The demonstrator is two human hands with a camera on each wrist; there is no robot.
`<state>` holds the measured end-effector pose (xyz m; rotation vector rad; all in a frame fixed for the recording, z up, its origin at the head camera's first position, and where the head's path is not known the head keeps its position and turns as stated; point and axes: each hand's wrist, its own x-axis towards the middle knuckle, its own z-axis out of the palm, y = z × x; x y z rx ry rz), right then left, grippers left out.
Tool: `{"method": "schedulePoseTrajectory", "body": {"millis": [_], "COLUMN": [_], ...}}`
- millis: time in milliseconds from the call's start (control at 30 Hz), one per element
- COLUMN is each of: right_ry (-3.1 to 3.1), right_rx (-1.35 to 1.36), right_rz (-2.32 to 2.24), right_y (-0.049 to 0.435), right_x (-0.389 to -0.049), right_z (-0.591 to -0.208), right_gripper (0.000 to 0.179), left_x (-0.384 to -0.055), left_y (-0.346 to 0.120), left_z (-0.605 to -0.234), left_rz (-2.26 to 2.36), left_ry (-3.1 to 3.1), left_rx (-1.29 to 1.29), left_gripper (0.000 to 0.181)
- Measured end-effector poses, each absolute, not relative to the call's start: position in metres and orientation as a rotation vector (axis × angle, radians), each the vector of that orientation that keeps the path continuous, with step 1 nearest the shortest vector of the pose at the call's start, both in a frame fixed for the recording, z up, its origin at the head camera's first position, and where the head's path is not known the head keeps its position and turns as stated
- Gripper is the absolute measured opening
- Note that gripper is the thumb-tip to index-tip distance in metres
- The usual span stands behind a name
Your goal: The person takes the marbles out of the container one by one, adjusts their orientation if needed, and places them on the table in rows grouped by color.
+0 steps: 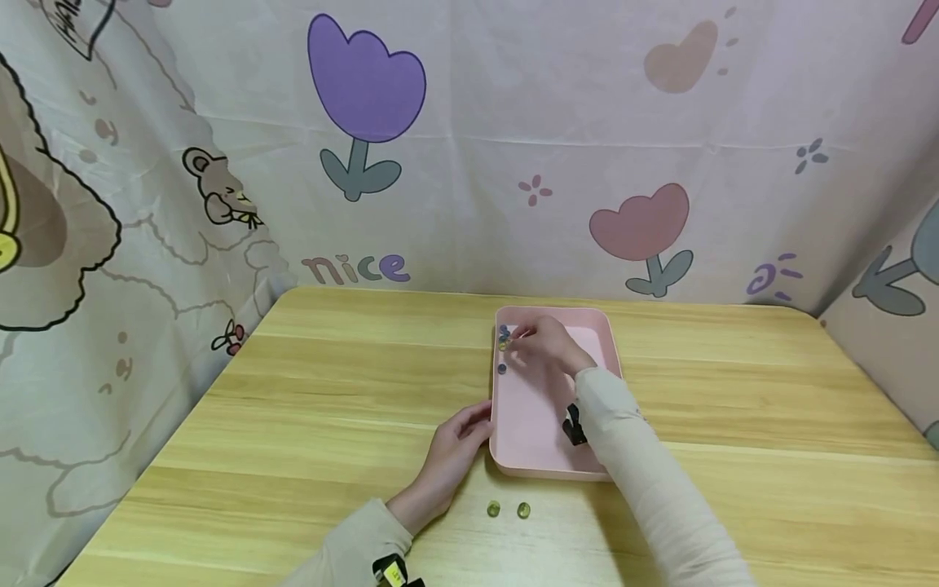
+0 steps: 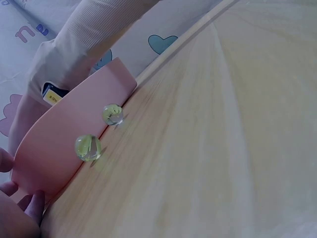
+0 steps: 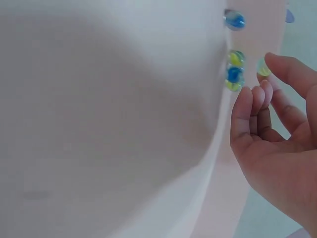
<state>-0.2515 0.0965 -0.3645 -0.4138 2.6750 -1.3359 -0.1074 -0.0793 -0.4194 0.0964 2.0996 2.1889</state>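
Observation:
My right hand [image 1: 546, 342] reaches over the far left part of a pink tray [image 1: 531, 444]. Between its thumb and a fingertip it pinches a clear yellow-green marble [image 3: 263, 67], close to the tray's side wall. Beside those fingers, a yellow marble [image 3: 236, 58] and a blue marble [image 3: 234, 75] sit bunched along the wall; another blue marble [image 3: 234, 20] lies apart from them. My left hand [image 1: 447, 456] rests its fingertips against the tray's outer left side. Two yellow-green marbles [image 1: 494, 509] lie on the table in front of the tray.
The tray stands on a wood-grain table [image 1: 352, 367]. Behind it hangs a printed cloth [image 1: 469, 228] with flowers and hearts, and more cloth closes off the left and right sides. My right sleeve [image 1: 645, 465] crosses over the tray's near right corner.

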Motion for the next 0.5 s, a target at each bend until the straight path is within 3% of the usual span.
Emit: {"method": "schedulePoseTrajectory", "body": {"millis": [300, 500], "right_ry": [2.587, 2.614], "right_rx": [-0.224, -0.276], "right_rz": [-1.523, -1.549], "right_y": [0.106, 0.114], "right_x": [-0.242, -0.232], "right_z": [-0.341, -0.326], "right_gripper": [0.027, 0.028], "left_x": [-0.106, -0.106], "left_y": [-0.08, -0.08], "left_z": [-0.418, -0.419], "left_rz": [2.18, 2.179], "left_ry": [2.102, 2.097], "left_rx": [0.08, 0.084], "left_gripper": [0.041, 0.041]}}
